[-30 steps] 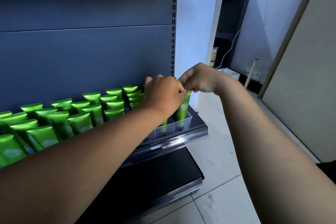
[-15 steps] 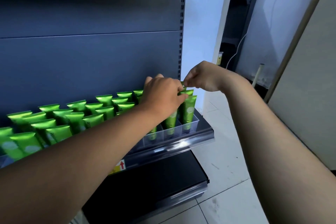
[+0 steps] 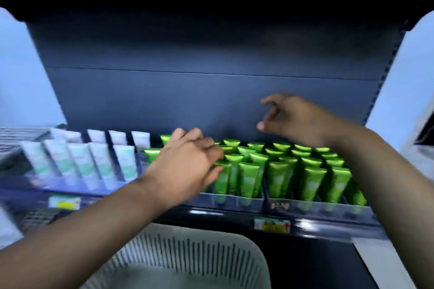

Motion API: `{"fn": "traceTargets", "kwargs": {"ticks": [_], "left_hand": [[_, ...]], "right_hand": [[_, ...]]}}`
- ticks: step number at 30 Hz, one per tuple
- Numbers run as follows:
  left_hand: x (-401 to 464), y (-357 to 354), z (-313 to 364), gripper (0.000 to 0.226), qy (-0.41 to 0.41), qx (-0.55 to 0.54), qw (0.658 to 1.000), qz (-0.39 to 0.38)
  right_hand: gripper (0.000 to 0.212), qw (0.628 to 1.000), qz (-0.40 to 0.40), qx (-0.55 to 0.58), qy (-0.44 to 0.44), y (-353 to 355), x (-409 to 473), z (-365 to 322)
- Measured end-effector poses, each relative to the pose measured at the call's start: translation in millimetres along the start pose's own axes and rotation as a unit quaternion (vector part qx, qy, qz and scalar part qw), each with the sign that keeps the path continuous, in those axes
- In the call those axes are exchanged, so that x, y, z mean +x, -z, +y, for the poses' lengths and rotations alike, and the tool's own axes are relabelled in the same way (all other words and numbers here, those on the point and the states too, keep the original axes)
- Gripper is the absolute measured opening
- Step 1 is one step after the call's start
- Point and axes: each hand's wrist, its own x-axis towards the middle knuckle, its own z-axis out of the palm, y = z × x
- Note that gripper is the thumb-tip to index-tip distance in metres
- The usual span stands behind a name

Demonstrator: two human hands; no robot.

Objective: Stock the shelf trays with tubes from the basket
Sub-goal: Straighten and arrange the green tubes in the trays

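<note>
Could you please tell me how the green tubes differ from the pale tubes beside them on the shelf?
The green tubes are bright, glossy green; the pale tubes are whitish with a faint teal tint. The green tubes fill the middle and right of the shelf in many rows, while the pale tubes sit at the left in fewer rows. The left hand reaches in among the green tubes; no hand touches the pale tubes. Both kinds stand cap-down in clear trays.

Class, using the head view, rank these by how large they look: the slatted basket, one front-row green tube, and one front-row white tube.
1. The basket, largest by far, though it also sits nearest the camera.
2. and 3. The green tube and the white tube look about alike; motion blur makes ranking them unsure.
</note>
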Motion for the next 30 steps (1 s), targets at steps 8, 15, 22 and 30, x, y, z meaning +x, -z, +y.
{"fn": "traceTargets", "kwargs": {"ticks": [8, 15, 22, 30], "left_hand": [[-115.8, 52.3, -188.9, 0.023, 0.221, -0.137, 0.952, -0.160], [-175.2, 58.5, -320.4, 0.016, 0.362, -0.166, 0.913, -0.093], [-197.2, -6.0, -348.4, 0.031, 0.324, -0.174, 0.920, -0.133], [-191.4, -42.6, -348.2, 0.022, 0.344, -0.131, 0.917, -0.156]], "right_hand": [[0.028, 0.993, -0.038, -0.041, 0.101, -131.1, 9.5, -147.4], [0.008, 0.993, -0.063, -0.047, 0.090, -177.7, 52.5, -214.8], [0.023, 0.988, -0.043, -0.087, 0.116, -233.1, 120.6, -243.4], [0.038, 0.977, -0.094, -0.172, 0.082, -286.4, 162.4, -251.8]]}}
